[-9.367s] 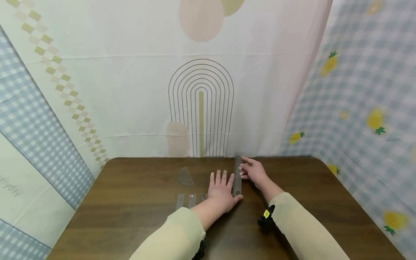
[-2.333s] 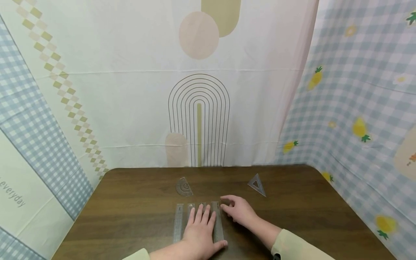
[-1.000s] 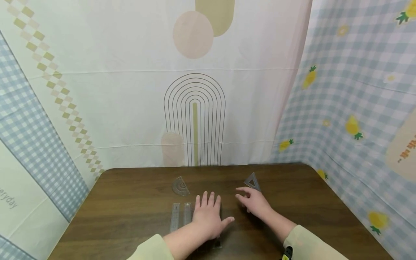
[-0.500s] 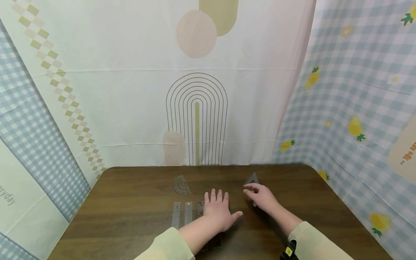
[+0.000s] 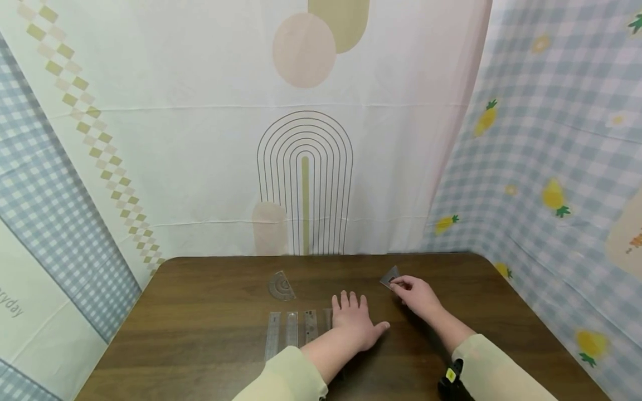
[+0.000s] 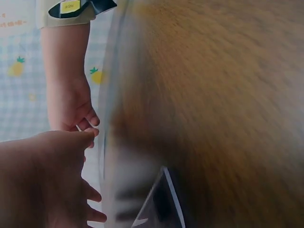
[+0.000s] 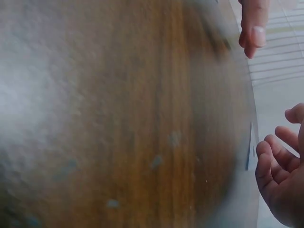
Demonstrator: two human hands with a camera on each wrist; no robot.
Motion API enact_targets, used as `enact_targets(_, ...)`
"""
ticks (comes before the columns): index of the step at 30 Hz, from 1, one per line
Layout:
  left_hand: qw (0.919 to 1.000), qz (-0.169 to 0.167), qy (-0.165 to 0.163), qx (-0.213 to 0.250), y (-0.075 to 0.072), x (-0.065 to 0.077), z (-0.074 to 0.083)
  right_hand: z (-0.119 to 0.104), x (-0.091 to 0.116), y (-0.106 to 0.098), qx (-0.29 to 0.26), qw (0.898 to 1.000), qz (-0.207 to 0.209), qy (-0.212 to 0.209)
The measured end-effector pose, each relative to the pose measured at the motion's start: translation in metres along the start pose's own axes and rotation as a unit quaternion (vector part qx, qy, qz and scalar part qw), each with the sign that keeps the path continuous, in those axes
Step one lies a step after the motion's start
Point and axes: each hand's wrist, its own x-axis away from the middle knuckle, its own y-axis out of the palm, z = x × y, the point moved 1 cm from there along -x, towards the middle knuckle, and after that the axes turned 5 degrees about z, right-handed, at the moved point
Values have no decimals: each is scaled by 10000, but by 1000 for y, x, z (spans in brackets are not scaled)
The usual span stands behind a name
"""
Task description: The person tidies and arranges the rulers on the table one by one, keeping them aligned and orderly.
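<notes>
My right hand is at a small clear set square near the back of the table, its loosely bent fingers overlapping the set square's near side in the head view. In the right wrist view the fingers are bent with space between them, beside the set square's thin edge. My left hand is low over the table with fingers straight and spread, holding nothing. Its wrist partly covers the rightmost of several clear rulers standing in a row. A clear plastic corner shows below it in the left wrist view.
A clear protractor lies behind the rulers, left of centre. The brown wooden table ends at patterned cloth hung behind it and along both sides.
Earlier my left hand aligned a ruler, which now sits at the row's right end. Since then the left hand has moved right, and the right hand has moved back and right to the set square.
</notes>
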Motion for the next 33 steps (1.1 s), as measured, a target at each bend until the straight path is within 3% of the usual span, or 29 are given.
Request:
enact_targets(7, 9997, -29, -135, -177, 14, -17, 14, 11, -10, -3, 441, 9983, 175, -350)
enact_targets(17, 9990, -97, -317, -294, 15, -34, 30, 17, -24, -7, 719, 9959, 51, -539)
enact_targets(26, 9985, -128, -488, -204, 27, -48, 46, 24, -37, 0, 1061, 9923, 11, -642)
enact_targets(33, 9977, -56, -596, -304, 22, -57, 55, 27, -46, -6, 1444, 9883, -31, -487)
